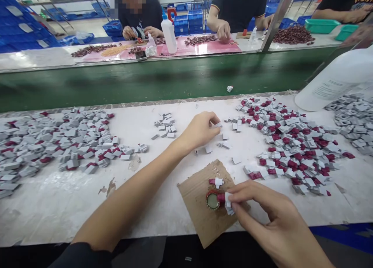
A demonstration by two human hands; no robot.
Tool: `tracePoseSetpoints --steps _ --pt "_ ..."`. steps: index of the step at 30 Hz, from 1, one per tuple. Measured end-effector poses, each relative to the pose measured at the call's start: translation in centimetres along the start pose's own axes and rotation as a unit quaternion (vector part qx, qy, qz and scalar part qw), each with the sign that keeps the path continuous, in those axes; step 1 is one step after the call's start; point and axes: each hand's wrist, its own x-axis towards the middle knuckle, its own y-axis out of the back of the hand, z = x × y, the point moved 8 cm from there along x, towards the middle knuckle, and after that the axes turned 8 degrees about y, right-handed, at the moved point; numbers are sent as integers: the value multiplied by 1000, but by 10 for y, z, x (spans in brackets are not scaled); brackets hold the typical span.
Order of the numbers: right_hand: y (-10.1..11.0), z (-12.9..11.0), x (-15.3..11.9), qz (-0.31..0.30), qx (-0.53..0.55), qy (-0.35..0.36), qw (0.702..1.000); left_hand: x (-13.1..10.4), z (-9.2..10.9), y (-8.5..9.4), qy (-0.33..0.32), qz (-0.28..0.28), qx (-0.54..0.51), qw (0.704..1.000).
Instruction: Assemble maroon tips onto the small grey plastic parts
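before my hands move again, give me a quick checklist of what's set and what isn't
1. Right hand gripping its maroon and grey piece: ok, pinched between thumb and fingers.
2. That piece's maroon end touching the bottle cap: cannot tell; it is right at the rim.
3. Bottle cap lying on the cardboard: ok.
4. Cardboard free of loose pieces near the cap: not ok; a second maroon and white piece lies just beyond it.
5. Left hand holding a small grey part: cannot tell; the part shows at its fingertips, but the grip is unclear.
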Motion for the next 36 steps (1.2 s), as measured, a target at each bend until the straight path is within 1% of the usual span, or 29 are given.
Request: tracePoseSetpoints --steps 3,6,8,13,16,18,20,23,26,28,29,31,33,36 --pt "-7 -9 -3 -1 -16 40 999 -16 -16 10 8 -1 -9 1000" --pt "-9 -13 0 -4 -25 54 998 -29 -30 11 19 -20 -37 999" --pt "-12 -14 3 -17 -35 56 998 -37 -36 10 30 -31 -70 997" --pt "-21 -15 3 -52 -34 52 997 -57 -42 12 58 -58 -208 975" --pt "-21 -16 2 -61 -36 46 996 -67 -41 15 60 -58 -230 969" --pt "-17 -17 2 -57 -36 37 997 -73 -39 17 62 -60 -248 965" --pt "-8 -14 2 -32 -24 14 999 -80 -35 17 67 -59 -274 958" --pt "12 1 2 66 46 -42 996 -94 -24 10 74 -80 -322 941" --pt "25 21 2 165 163 -86 969 -108 -10 -4 78 -132 -383 911" --pt "28 31 4 212 229 -96 945 -115 -3 -14 80 -162 -416 891" --pt "28 35 6 226 256 -100 934 -117 0 -18 79 -172 -426 885" --pt "25 39 9 230 293 -110 921 -119 2 -24 79 -186 -432 879" --pt "21 41 11 218 310 -119 918 -119 3 -28 81 -189 -432 878" --pt "20 42 12 215 301 -120 921 -119 2 -30 84 -186 -423 883"
